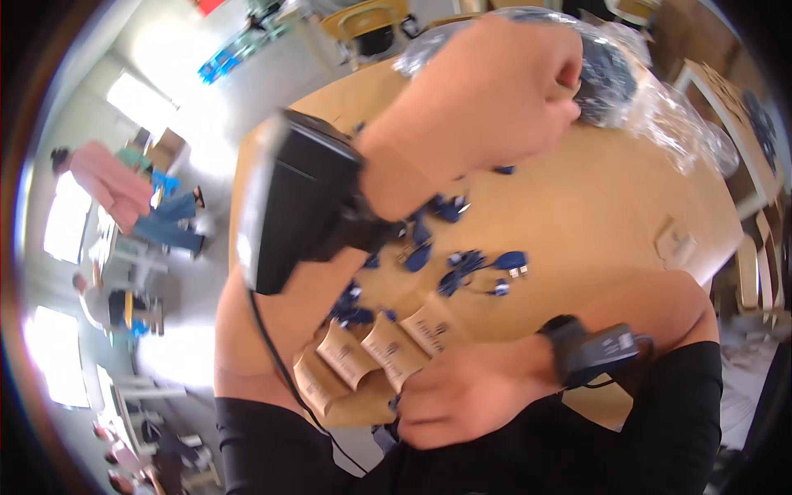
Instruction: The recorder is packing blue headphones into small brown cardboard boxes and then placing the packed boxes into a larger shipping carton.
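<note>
My left hand (495, 91) is raised high over the round wooden table (594, 206), its fingers closed on a clear plastic bag (643, 91) with dark blue pieces inside. A black box-shaped device (289, 206) is strapped to that wrist, and a cable hangs from it. Low near my body, my right hand (462, 396) grips a fanned bunch of small brown paper packets (371, 355). It wears a black wrist strap with a small device (602, 346). Several small dark blue clip-like parts (470, 264) lie scattered on the table between my hands.
A single brown packet (676, 239) lies at the table's right side. Wooden chairs (371, 21) stand beyond the far edge, and cardboard and wooden furniture (734, 107) are at the right. A person in pink (107, 181) and other people stand off to the left.
</note>
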Tool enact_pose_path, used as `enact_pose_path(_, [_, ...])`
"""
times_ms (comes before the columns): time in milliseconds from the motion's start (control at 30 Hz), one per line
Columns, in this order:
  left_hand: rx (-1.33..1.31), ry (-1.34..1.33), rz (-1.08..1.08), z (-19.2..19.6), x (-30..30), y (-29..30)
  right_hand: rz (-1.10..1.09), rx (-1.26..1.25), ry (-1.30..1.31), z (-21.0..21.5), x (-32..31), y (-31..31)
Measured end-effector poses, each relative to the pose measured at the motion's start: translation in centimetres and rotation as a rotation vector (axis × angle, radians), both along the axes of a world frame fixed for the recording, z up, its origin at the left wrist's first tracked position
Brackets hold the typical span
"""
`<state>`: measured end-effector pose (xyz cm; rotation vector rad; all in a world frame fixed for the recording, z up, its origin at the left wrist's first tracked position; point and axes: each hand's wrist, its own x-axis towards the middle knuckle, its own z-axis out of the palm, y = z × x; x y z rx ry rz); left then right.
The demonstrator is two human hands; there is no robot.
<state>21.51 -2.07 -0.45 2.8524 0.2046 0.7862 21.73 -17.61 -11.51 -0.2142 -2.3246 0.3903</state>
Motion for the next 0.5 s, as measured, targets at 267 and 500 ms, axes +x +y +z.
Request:
enact_pose_path(267, [-0.835,-0.320,0.103,-0.7,-17.1,2.2,-0.276,-0.315,0.120,3.3,-0.4,2.1])
enact_pose_path(500, [-1.456,-0.363,-0.175,-6.2,-26.4,0.6,-0.279,-0.219,0.239,5.5,-2.5,5.3])
